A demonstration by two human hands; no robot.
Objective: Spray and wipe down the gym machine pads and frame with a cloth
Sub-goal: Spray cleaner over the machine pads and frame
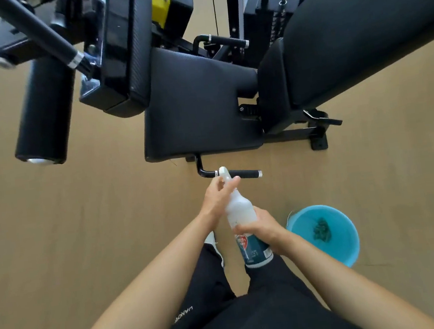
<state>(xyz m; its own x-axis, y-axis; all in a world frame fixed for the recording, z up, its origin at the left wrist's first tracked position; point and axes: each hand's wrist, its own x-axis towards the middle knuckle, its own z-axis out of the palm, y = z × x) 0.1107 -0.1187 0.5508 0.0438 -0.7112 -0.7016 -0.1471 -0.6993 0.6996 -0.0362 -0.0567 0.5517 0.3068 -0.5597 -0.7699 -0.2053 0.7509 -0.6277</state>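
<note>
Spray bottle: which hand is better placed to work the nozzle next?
Left. The left hand pinches the spray bottle at its neck, right by the white head; the right hand holds the body lower down, steadying it.

Both forearms extend forward, right grip (260,225) curled closed, left grip (218,196) pinching just ahead.

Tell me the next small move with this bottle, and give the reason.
Probably tip the spray bottle toward the seat pad and spray it. The right hand grips the bottle's body, the left hand holds its top, and the pad lies just ahead. The cloth sits in the bucket, so wiping likely follows.
</note>
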